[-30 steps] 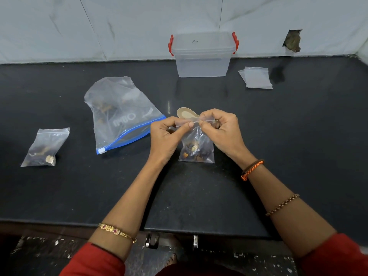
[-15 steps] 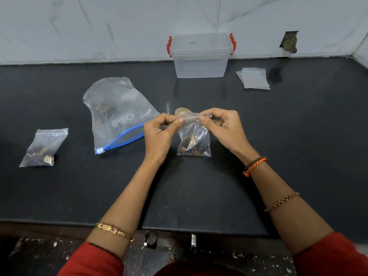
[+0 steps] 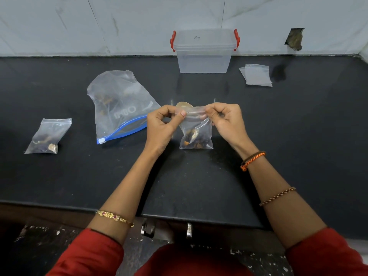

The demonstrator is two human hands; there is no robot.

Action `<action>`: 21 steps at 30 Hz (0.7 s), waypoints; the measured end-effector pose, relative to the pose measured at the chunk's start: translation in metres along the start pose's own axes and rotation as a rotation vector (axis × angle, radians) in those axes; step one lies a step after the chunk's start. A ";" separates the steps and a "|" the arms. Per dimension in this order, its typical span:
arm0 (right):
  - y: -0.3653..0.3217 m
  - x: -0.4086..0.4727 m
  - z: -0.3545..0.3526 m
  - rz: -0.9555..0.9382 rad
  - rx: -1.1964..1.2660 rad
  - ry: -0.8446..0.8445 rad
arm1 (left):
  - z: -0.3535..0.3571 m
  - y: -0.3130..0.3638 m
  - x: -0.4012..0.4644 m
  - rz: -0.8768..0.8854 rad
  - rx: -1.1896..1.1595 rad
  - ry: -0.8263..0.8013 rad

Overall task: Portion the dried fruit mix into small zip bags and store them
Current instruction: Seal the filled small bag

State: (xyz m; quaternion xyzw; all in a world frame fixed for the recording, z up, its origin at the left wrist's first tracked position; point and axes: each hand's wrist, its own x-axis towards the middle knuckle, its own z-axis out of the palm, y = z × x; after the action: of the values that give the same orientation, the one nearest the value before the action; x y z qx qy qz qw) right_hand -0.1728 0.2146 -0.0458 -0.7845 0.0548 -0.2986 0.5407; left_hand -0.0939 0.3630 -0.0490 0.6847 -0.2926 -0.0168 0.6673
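A small zip bag (image 3: 196,134) with dried fruit in its bottom hangs just above the black counter (image 3: 199,186). My left hand (image 3: 162,126) pinches the left end of its zip strip. My right hand (image 3: 226,121) pinches the right end. A beige spoon (image 3: 184,105) lies just behind the bag, mostly hidden by it. To the left lies the large clear bag (image 3: 119,105) with a blue zip, holding some dried fruit. A filled small zip bag (image 3: 48,136) lies at the far left.
A clear lidded box (image 3: 204,50) with red clips stands at the back against the wall. A small stack of unfilled zip bags (image 3: 256,75) lies to its right. The counter's front edge runs under my forearms.
Both hands lifted the small bag slightly and moved apart along its top strip, the left thumb sliding toward the left end.
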 end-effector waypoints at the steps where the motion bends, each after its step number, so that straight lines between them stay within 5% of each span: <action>1: -0.001 -0.001 0.000 -0.013 -0.004 0.029 | 0.001 0.003 -0.001 0.009 -0.006 -0.025; 21: -0.016 -0.010 -0.009 0.001 0.142 -0.090 | 0.003 0.033 -0.014 0.032 0.146 -0.058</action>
State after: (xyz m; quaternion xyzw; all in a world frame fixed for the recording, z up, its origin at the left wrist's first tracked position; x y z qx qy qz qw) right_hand -0.1892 0.2175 -0.0335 -0.7567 0.0096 -0.2658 0.5972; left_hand -0.1192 0.3681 -0.0240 0.7259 -0.3231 -0.0045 0.6071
